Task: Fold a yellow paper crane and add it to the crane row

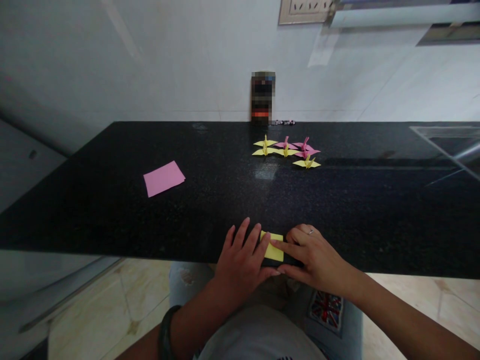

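A small folded yellow paper [275, 249] lies at the near edge of the black counter [112, 210]. My left hand [242, 257] rests flat on its left part with the fingers spread. My right hand [313, 255] presses its index finger along the paper from the right, with the other fingers curled and a ring on one finger. Neither hand lifts the paper off the counter.
A pink paper square [164, 178] lies to the left. Several folded yellow and pink paper cranes [287, 151] stand at the back middle. A dark upright object [263, 97] leans against the wall behind them. A metal sink edge [450, 145] shows at the right.
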A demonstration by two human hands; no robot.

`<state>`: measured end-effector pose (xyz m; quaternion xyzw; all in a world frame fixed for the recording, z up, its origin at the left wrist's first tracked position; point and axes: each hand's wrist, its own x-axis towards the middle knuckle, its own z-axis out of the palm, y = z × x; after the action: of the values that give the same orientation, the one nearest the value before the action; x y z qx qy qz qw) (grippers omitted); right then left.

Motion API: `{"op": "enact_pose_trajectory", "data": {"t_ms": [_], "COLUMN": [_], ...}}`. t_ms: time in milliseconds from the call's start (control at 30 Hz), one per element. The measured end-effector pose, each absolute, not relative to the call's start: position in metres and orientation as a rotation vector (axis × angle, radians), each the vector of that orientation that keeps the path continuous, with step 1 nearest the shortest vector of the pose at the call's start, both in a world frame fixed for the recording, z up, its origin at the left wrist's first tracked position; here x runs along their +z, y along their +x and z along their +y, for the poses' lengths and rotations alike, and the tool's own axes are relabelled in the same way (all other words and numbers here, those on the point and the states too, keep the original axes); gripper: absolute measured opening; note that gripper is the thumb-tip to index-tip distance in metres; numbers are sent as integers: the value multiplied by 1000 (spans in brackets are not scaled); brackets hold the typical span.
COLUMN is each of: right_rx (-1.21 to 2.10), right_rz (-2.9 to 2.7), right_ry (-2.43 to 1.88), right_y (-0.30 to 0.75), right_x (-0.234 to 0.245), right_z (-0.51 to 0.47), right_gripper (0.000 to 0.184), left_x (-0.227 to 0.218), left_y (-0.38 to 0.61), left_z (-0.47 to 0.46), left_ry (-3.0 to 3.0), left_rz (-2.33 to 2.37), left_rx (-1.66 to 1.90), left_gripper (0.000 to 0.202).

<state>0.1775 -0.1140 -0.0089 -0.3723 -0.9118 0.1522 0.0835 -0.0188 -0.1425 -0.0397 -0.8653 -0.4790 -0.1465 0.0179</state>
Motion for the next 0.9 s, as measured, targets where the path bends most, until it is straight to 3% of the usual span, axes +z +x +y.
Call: {"op": "enact_pose_trajectory", "data": {"t_ms": [133, 400, 700, 900], "right_rx": [351, 108, 105, 141], "right_rz": [-2780, -2882, -2732, -2712], "right_ry": [-1101, -982, -1134, -1216], "right_y": [178, 186, 174, 180], "right_x": [-11, -16, -13, -7], "right_z": [-115, -122, -135, -117], "right_gripper": [55, 42, 37, 28], "left_x": [-40, -40, -36, -26], "left_y": [-18, -18, -15, -17], "left_z": [-142, -142, -147, -163], "left_ry": [-2689, -2692, -2740, -2820], "left_rz": [-1523, -1503, -1452, -1493], "left_rx": [-430, -401, -399, -418], "left_gripper": [63, 63, 61, 49]}}
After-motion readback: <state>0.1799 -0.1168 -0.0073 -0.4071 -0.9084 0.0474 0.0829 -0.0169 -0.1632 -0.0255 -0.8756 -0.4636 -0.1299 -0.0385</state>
